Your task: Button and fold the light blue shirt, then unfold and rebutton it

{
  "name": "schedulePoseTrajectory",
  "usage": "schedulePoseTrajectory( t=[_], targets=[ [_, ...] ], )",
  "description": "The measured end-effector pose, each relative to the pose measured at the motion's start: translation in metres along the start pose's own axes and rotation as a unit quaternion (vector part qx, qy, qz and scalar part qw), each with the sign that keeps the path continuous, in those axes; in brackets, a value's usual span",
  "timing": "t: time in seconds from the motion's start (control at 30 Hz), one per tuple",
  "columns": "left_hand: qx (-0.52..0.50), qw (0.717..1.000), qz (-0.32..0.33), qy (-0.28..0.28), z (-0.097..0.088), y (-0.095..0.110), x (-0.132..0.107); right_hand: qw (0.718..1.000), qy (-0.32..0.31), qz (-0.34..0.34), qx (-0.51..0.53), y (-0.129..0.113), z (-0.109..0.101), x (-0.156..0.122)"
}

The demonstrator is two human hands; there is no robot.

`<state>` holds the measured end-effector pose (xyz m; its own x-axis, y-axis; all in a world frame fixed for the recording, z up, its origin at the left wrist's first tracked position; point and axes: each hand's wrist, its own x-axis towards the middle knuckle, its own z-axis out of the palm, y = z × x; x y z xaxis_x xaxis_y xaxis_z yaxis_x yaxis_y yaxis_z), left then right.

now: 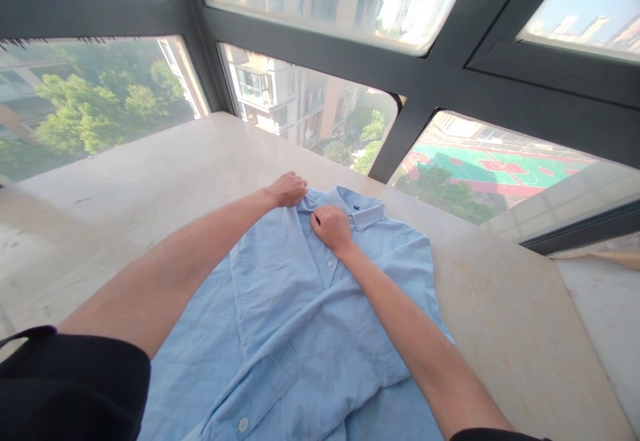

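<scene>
A light blue button-up shirt (pixel 320 334) lies spread front side up, its collar (pixel 367 211) pointing away from me. My left hand (pixel 289 189), with a ring on one finger, is closed on the shirt's fabric at the shoulder left of the collar. Just below the collar, my right hand (pixel 331 227) has its fingers curled in on the cloth of the front. A fold of fabric runs diagonally across the chest under my right forearm. White buttons show near my right wrist and at the lower front.
The shirt rests on a pale stone window ledge (pixel 500 321). Dark grey window frames (pixel 310 41) border the ledge at the back and right. A pale cloth-like surface (pixel 600 294) lies at the far right.
</scene>
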<state>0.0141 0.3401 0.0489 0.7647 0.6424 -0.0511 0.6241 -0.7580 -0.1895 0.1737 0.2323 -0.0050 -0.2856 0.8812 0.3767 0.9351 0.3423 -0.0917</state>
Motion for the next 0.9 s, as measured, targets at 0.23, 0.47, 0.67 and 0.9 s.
schedulePoseTrajectory(
  t=[0.23,0.47,0.67,0.9],
  targets=[
    [0.001,0.998,-0.059,0.007,-0.003,-0.003,0.0,1.0,-0.019,0.001,0.004,0.0,-0.003,0.0],
    [-0.068,0.987,-0.139,-0.039,0.0,0.002,0.011,1.0,-0.028,0.006,0.012,0.0,-0.001,-0.001],
    [-0.119,0.977,-0.167,-0.064,-0.003,-0.012,0.018,1.0,-0.018,-0.001,0.009,0.0,0.001,-0.001],
    [-0.059,0.99,-0.078,-0.102,-0.006,-0.02,0.018,1.0,-0.021,-0.001,0.008,0.0,0.002,-0.001]
  ],
)
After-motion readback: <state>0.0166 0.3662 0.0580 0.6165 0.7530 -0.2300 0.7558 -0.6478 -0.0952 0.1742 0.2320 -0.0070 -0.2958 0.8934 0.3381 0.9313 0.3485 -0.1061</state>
